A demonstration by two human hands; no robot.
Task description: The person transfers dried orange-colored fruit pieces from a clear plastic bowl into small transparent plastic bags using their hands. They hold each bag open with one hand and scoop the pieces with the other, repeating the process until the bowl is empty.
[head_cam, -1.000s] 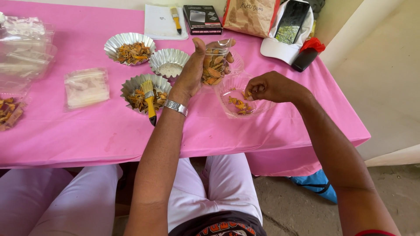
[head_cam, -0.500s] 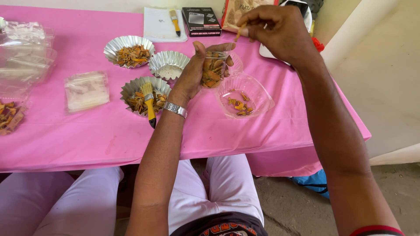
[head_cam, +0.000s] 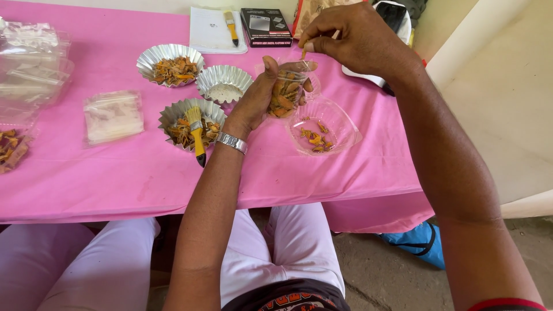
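My left hand [head_cam: 260,99] grips a small clear plastic bag [head_cam: 286,91] filled with orange-brown dried pieces, held upright above the pink table [head_cam: 115,173]. My right hand [head_cam: 351,40] hovers just over the bag's mouth, fingertips pinched on a small orange piece. Right of the bag, a clear plastic bowl [head_cam: 340,124] on the table holds a few of the same pieces. A metal watch band sits on my left wrist.
Three foil cups stand left of my hand: one with dried pieces [head_cam: 170,64], one with white powder [head_cam: 224,84], one with pieces and a yellow brush [head_cam: 196,131]. Clear bags [head_cam: 112,115] lie at the left. A notepad [head_cam: 216,29], a black box [head_cam: 265,26] and a brown bag sit at the back.
My right hand lifted from the clear bowl, swung up and back, and now sits just above the bag's mouth. My left hand kept the bag in place.
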